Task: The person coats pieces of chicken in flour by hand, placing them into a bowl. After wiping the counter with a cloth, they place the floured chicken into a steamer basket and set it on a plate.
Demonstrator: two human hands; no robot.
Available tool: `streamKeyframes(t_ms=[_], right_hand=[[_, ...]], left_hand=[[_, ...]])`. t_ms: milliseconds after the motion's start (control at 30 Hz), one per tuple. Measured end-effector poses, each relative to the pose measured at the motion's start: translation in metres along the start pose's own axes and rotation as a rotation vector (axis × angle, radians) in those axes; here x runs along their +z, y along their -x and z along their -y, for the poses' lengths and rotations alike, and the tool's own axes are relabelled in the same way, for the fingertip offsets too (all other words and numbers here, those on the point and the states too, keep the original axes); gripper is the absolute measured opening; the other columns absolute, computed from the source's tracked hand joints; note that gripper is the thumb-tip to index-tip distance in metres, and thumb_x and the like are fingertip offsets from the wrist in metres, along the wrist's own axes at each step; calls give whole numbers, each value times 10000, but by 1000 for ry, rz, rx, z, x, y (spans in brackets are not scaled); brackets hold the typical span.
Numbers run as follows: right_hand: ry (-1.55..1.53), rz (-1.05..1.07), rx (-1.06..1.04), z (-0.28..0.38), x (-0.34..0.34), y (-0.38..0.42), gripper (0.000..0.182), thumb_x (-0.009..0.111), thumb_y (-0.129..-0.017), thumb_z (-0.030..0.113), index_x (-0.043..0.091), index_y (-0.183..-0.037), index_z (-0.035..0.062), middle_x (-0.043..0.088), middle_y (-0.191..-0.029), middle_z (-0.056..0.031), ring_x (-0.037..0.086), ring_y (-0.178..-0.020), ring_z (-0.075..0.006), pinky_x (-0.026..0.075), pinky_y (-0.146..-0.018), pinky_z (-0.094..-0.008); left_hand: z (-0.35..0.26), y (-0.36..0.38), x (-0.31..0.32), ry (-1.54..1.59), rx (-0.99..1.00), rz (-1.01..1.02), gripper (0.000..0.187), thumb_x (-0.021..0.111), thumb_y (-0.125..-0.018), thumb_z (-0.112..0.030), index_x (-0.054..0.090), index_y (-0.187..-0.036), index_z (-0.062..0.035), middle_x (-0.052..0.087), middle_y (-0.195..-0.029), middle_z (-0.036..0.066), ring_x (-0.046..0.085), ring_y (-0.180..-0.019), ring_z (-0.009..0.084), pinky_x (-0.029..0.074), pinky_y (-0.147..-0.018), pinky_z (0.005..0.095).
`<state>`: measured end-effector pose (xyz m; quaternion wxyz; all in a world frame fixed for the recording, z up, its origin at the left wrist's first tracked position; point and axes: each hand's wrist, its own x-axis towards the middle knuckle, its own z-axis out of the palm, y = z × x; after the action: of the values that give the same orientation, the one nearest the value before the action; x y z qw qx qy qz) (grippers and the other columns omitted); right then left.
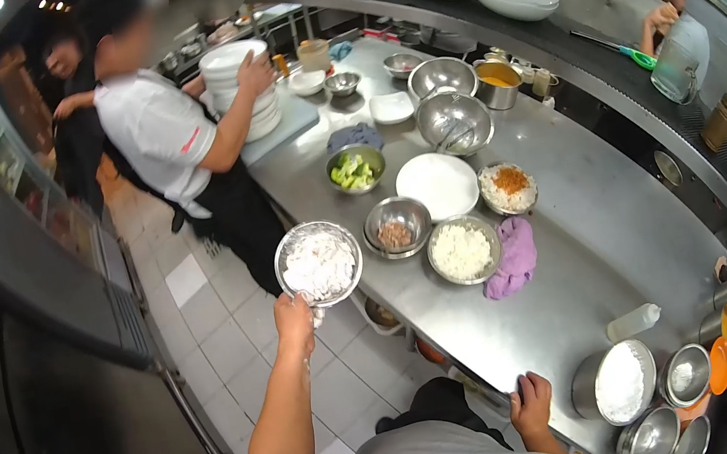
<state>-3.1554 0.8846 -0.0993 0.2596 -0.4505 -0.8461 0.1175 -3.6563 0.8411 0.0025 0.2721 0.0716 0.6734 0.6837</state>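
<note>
My left hand grips the near rim of a metal bowl with white, floury contents, held over the floor just left of the steel table. White powder marks my fingers and wrist. At the table's near edge rests my right hand, its fingers bent over the edge around a small dark thing that I cannot make out. Right of the held bowl stand a bowl of pinkish food, a bowl of white shredded food and a white plate.
A co-worker at the table's far left holds stacked white plates. A purple cloth lies mid-table. Near right are a squeeze bottle and a pot of white powder. A shelf runs along the far side.
</note>
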Motion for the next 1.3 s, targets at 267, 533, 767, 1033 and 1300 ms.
streamKeyframes(t_ms=[267,533,767,1033,1300], right_hand=[[189,21,124,6,16,-12,393,696,-829,297,614,-1116,43,546,-1176,-208,523,-1092,-412,418,-951,-511],[516,-130,676,44,42,-33,394,538,-932,250,559,-1253,22,469,-1347,-256,442,-1245,-462,349,-1050,-560],[706,-447,1594,159,120,11,507,491,-1034,317,432,-1445,26,384,-1471,-257,399,-1332,-442,324,-1126,-487],[-150,524,2049,439,215,18,837,706,-849,546,387,-1517,155,355,-1522,-243,364,-1415,-402,369,-1151,-467],[-262,-89,2441,556,290,19,731,678,-887,489,453,-1479,123,407,-1471,-270,439,-1366,-409,407,-1127,-437]], left_hand=[[-59,-199,82,100,5,282,255,494,-944,-79,609,-1079,105,683,-1042,176,676,-862,235,548,-701,361],[-85,-421,192,97,-150,357,272,471,-958,-146,636,-1114,4,692,-951,128,673,-722,220,516,-522,362],[-17,-691,308,-143,-174,259,209,577,-908,-163,631,-1071,-43,646,-797,73,612,-562,204,456,-382,342],[11,-779,393,-109,-392,638,504,525,-948,-396,520,-1372,-123,551,-1351,143,504,-1227,345,436,-984,612],[-14,-742,522,-570,321,1134,386,592,-917,-106,615,-1298,-53,665,-1111,165,596,-1040,355,463,-889,517]])
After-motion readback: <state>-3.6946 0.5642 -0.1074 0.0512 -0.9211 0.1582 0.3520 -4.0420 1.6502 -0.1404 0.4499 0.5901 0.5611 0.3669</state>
